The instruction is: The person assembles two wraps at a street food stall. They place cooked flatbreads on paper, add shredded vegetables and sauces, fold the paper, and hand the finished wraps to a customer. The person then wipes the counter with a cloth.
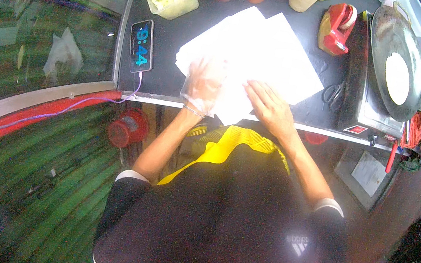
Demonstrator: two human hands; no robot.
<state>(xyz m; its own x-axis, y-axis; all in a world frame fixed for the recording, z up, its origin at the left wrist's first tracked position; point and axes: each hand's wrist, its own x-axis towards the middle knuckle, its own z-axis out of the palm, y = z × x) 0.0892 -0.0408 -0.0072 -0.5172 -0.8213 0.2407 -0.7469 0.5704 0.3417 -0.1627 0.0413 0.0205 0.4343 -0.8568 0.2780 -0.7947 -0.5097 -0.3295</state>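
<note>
Head view: both hands lie flat and open on the white paper sheets (255, 56), left hand (202, 85) in a clear glove, right hand (271, 107) bare; the stack spreads away from them across the dark surface (169, 42).

Even bright light, white paper sheets (255, 56) blown out by glare, overall soft focus, heavy fisheye bending, black vignette at rim.

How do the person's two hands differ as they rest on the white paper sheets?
The left hand wears a clear plastic glove; the right hand is bare. The left hand has a thin bracelet at the wrist; none shows on the right. The left hand lies nearer the left edge of the white paper sheets, the right nearer their middle. Both lie flat, fingers spread, on the paper at the near edge of the dark counter.
</note>
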